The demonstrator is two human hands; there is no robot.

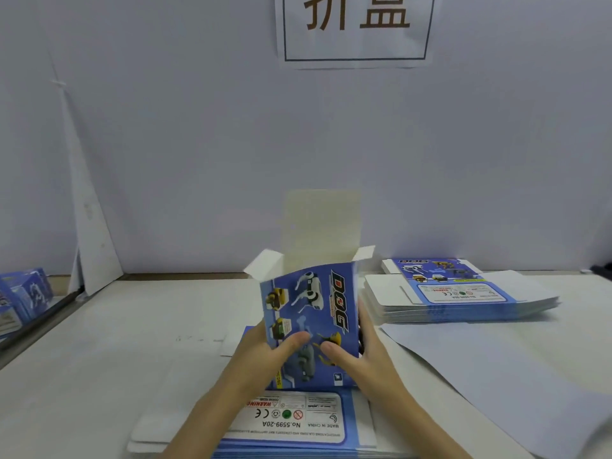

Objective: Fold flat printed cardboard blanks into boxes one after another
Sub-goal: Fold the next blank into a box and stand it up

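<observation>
Blank stack nearest; left hand, right hand clamp box, long axis vertical, flaps up.

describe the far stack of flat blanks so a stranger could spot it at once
Start at the white table and go to its back right, near the wall. The stack of flat blanks lies there, right of the held box. Unlike the nearer pile at the front edge, nothing is held above it.
</observation>
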